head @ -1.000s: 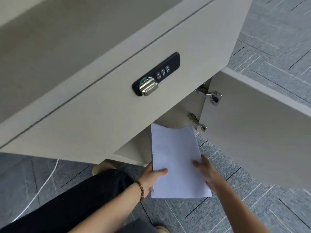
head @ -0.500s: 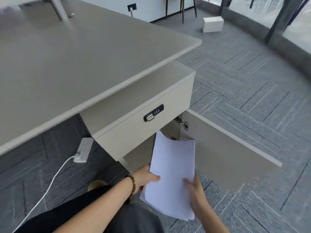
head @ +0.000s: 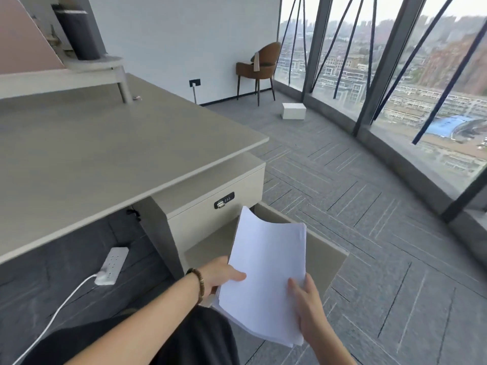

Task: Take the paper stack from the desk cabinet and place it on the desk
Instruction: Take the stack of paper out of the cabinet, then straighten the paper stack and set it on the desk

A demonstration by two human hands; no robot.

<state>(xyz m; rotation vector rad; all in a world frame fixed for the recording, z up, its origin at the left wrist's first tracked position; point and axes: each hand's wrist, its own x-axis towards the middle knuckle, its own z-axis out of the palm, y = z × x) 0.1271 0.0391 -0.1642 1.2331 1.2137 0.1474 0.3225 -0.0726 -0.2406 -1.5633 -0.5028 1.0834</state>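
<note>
Both hands grip the paper stack (head: 266,272) clear of the cabinet, below desk (head: 110,154) level; left hand (head: 224,276) fingers clamped on its near-left edge, right hand (head: 307,309) on its near-right; far end sags unsupported beyond the fingertips; advise lifting level, keeping sheets squared

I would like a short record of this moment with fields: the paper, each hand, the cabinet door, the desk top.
paper stack: held in the air, in front of the cabinet, below desk height
left hand: grips the stack's left edge
right hand: grips the stack's right edge
cabinet door: open
desk top: paper not yet on it
</note>
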